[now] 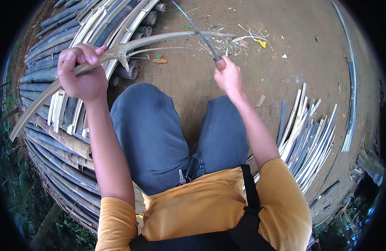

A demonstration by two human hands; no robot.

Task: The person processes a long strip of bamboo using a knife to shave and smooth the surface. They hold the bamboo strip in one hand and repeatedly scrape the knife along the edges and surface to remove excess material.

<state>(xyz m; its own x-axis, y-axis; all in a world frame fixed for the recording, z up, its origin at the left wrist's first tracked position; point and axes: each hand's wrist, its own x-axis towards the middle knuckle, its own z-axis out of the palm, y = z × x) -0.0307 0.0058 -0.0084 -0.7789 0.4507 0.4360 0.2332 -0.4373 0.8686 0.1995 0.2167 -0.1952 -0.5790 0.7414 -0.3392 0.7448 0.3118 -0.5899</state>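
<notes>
My left hand [82, 71] is closed around a long split bamboo strip [159, 39], raised at the left. One end of the strip runs down to the lower left, and the other reaches over the ground ahead of my knees. Just right of my fist a short piece of it sticks out, and a thin sliver hangs off beneath. In my right hand [229, 75] is the wooden handle of a long-bladed knife [206, 41]. Its thin blade points up and to the left, passing across the strip near its far end.
Bamboo poles [46, 75] are stacked along the left, with pale split lengths [113, 25] lying across them. Shavings [228, 45] and a yellow scrap [261, 43] litter the dirt ahead. Thin strips [306, 142] lie bundled at my right; longer ones [352, 96] lie farther right.
</notes>
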